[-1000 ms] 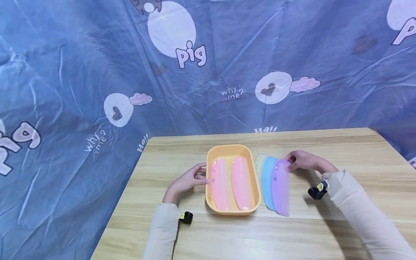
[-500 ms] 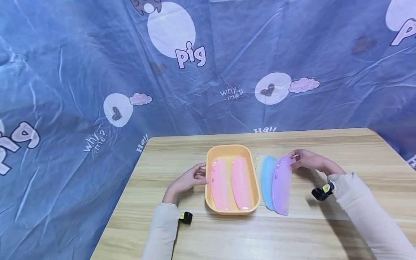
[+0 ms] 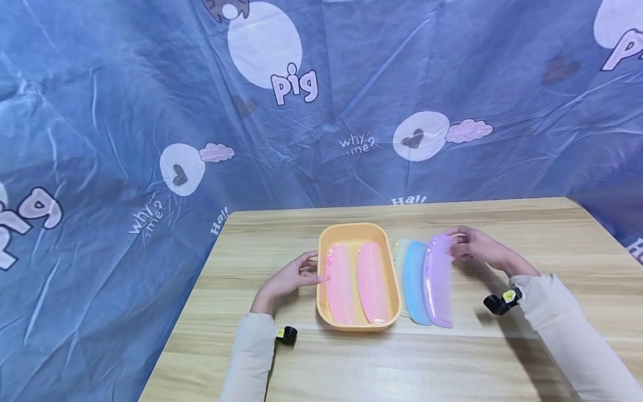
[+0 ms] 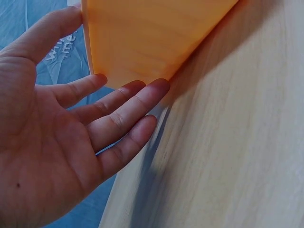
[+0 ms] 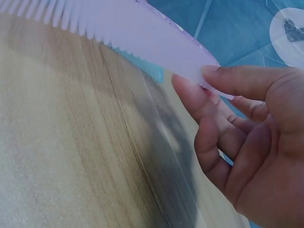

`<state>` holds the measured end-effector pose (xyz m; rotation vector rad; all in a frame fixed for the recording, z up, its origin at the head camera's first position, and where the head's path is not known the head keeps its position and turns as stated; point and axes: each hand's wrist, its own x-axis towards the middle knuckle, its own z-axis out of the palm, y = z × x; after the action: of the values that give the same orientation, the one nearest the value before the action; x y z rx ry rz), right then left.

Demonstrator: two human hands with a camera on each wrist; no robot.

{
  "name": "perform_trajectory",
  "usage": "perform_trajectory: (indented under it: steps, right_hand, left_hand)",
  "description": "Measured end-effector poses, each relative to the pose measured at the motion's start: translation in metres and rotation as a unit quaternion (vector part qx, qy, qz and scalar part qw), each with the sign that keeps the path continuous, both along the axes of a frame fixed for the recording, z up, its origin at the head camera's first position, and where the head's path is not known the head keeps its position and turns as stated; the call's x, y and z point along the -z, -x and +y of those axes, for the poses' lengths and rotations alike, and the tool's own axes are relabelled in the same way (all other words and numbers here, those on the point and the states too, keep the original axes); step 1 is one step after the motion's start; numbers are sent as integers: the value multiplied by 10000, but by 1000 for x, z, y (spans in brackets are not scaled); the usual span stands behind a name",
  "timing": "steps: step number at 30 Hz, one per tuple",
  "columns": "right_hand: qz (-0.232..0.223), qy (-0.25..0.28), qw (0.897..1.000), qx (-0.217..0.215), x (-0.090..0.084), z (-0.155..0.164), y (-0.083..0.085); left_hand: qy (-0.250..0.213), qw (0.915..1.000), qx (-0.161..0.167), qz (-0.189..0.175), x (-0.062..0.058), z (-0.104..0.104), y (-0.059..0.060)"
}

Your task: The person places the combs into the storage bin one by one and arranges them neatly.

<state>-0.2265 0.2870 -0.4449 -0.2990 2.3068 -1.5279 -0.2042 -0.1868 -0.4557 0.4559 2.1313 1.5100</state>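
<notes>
Two fingers [image 5: 199,102] of the right hand [image 3: 477,245], thumb over forefinger, pinch the far end of the purple comb [image 3: 437,282]; teeth face right, comb tilted up on edge, near end down on the wooden surface [image 3: 502,357]. Just left of it lies a blue comb [image 3: 414,285], overlapping a pale yellow-green comb [image 3: 399,254] that shows only as a sliver. Left again stands the orange tray [image 3: 351,231], holding two pink combs [image 3: 358,283] side by side. Left hand [image 3: 291,278] rests released, straight fingers [image 4: 126,111] touching the tray's left wall. Blue printed cloth [image 3: 150,111] hangs behind.
</notes>
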Motion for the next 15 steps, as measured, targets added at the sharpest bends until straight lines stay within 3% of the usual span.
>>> perform_trajectory:
  steps: [15]
  right_hand:
    - [253, 1047, 9930, 481, -6, 4, -7]
  left_hand:
    - [-47, 10000, 65, -32, -2, -1, -1]
